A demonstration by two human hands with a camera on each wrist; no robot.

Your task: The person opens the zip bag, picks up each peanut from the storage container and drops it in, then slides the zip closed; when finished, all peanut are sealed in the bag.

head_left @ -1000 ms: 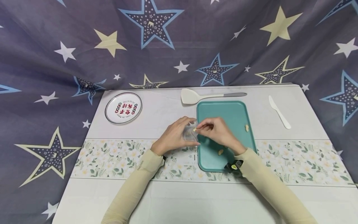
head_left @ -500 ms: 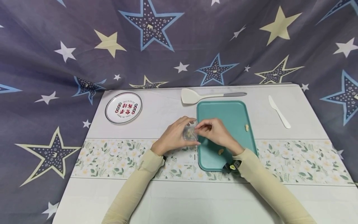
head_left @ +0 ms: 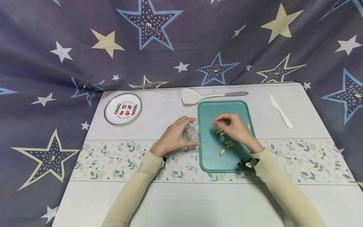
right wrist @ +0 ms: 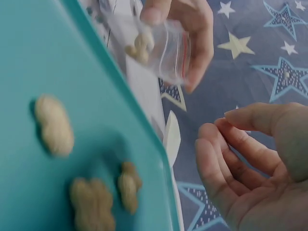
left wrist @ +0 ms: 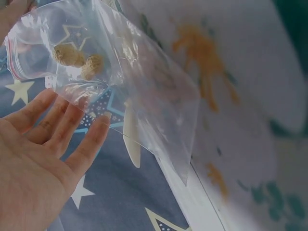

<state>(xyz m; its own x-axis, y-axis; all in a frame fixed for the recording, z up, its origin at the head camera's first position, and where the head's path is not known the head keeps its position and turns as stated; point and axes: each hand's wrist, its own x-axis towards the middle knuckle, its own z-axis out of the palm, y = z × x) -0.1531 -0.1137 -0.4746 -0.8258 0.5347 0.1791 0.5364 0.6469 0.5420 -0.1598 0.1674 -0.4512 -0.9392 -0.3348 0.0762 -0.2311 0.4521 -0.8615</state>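
Note:
My left hand (head_left: pixel 177 134) grips a clear zip bag (left wrist: pixel 156 103) at the left edge of the teal tray (head_left: pixel 209 160), thumb and fingers spread around it. Through the plastic, peanuts in their shells (left wrist: pixel 94 66) show in the left wrist view. Above the middle of the tray is my right hand (head_left: pixel 236 128), its fingers loosely bent, and the right wrist view shows nothing between thumb and fingertips. Below it several unshelled peanuts (head_left: pixel 229 144) lie on the tray, one single peanut (right wrist: pixel 54 126) apart from the others. Part of the group is hidden under the right hand.
A white spatula (head_left: pixel 191 96) with a grey handle lies just behind the tray. To the right is a white plastic knife (head_left: pixel 281 112). A round white plate (head_left: pixel 111 108) with red lettering stands at the back left. A star-patterned cloth hangs behind the table.
My right hand has moved right, from the bag's mouth to over the tray, and the peanut it pinched is now gone from its fingers. The left hand still holds the bag in place.

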